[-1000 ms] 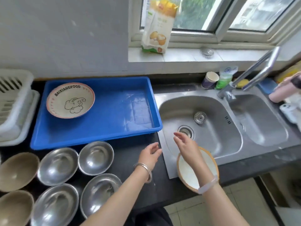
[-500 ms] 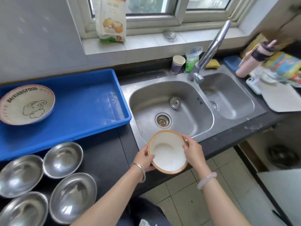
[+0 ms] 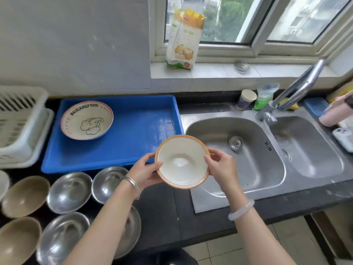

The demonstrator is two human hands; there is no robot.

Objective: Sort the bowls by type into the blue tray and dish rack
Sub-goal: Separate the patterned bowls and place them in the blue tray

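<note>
Nearest, on the dark counter at lower left: four steel bowls (image 3: 69,192) clustered together, with two tan bowls (image 3: 24,196) just left of them, none sorted yet

Both hands up over the counter edge. Left hand (image 3: 146,172) grips the left rim of the white bowl with orange rim (image 3: 182,161), thumb inside; right hand (image 3: 221,166) grips the right rim, fingers curled on it. Bowl is carried in the air, mouth up, empty, hanging over the seam between the blue tray (image 3: 118,161) and the sink (image 3: 248,178)

Step in hand, as I judge it: carrying this ceramic bowl to its place. Next move likely calls for swinging it left over the tray's near wall and setting it down on bare floor, clear of the bowl already there

Blue tray holds one bowl, the elephant-print bowl (image 3: 87,120), at its far left corner; the rest is bare

Dish rack (image 3: 21,123) at far left looks to hold no bowls

Sink basins: only a strainer plug (image 3: 236,142) shows in the left one
</note>
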